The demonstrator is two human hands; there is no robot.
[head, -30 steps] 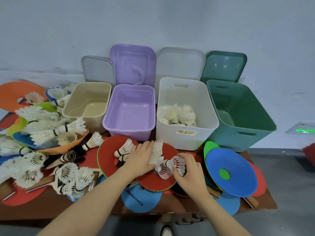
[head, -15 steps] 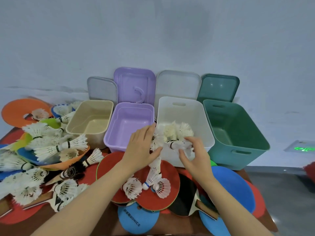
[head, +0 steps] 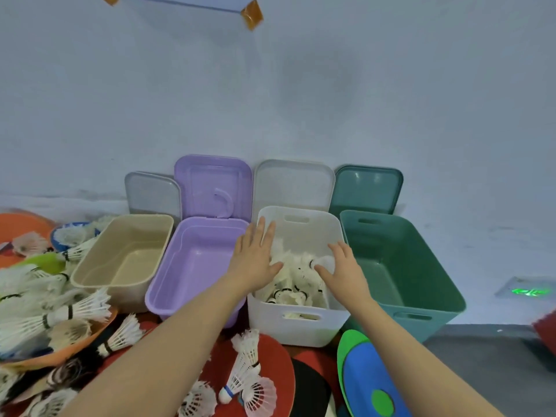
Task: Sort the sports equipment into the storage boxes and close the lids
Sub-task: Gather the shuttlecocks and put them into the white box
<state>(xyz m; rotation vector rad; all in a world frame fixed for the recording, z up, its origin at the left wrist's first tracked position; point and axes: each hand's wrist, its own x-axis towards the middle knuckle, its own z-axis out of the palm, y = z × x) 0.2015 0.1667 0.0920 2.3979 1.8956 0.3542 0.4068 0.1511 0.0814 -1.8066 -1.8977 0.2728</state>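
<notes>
While both hands (head: pixel 255 257) spread flat, four boxes (head: pixel 301 320) stand lidless.

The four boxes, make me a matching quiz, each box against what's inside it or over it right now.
Column one:
1. Beige box
2. Purple box
3. White box
4. Green box

Column two:
A. Holds shuttlecocks, both hands above it
B. Nothing inside, far right of the row
C. Nothing inside, far left of the row
D. Nothing inside, left forearm crosses its near corner

Pairs: 1-C, 2-D, 3-A, 4-B
</notes>
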